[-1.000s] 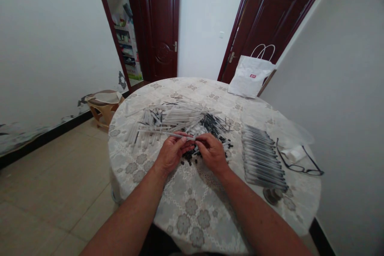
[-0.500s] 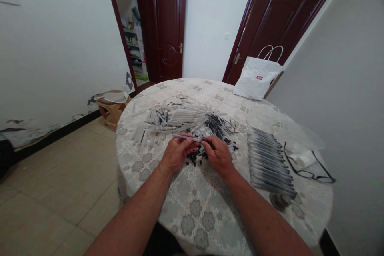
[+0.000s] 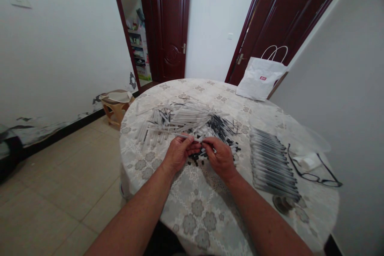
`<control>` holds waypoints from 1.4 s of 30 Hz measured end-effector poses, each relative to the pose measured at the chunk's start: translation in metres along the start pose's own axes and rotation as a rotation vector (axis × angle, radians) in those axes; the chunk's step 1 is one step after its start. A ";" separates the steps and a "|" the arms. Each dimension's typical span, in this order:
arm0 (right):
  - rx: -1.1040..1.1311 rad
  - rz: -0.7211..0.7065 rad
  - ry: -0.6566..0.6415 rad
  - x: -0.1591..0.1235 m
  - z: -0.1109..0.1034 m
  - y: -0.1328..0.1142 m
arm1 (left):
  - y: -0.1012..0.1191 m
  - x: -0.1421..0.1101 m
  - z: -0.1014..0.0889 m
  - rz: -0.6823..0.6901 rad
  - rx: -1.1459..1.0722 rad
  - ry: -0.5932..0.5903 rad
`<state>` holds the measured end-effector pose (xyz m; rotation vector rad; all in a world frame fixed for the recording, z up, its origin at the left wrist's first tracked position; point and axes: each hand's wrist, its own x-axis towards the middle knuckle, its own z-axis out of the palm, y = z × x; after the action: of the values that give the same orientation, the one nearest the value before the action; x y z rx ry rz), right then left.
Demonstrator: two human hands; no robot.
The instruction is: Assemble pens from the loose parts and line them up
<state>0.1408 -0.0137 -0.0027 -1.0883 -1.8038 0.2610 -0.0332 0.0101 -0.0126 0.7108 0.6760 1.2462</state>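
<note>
My left hand (image 3: 177,154) is closed on a slim whitish pen barrel (image 3: 183,135), which lies nearly level across the fingers and points left. At the barrel's right end, the fingertips of my right hand (image 3: 220,158) are pinched together; what they hold there is too small to make out. Just beyond both hands spreads a heap of whitish pen barrels (image 3: 187,118). Thin dark refills (image 3: 220,127) lie at the heap's right side. Small black pen parts (image 3: 196,161) are scattered under and between my hands.
Right of my arm, finished-looking pens (image 3: 271,164) lie in a neat row. Beyond them are black-framed glasses (image 3: 315,178), and a round dark object (image 3: 282,204) sits near my right forearm. A white paper bag (image 3: 259,78) stands at the back of the flower-patterned tablecloth (image 3: 196,224).
The whole view has shifted slightly, with the scene sliding a little to the right. Both hands keep nearly the same position and grip around the pen barrel.
</note>
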 end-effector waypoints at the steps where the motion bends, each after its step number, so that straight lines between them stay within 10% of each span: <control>1: 0.009 -0.008 0.000 0.000 0.000 -0.001 | 0.000 0.000 0.000 0.003 0.000 0.003; 13: 0.113 0.280 -0.106 -0.002 -0.001 0.000 | 0.002 -0.002 0.003 0.027 0.021 -0.033; 42: 0.054 0.142 -0.076 -0.001 0.000 -0.003 | 0.000 -0.002 0.002 0.046 0.042 -0.005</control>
<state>0.1394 -0.0165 -0.0010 -1.1838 -1.7784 0.4388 -0.0318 0.0082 -0.0107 0.7673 0.6863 1.2748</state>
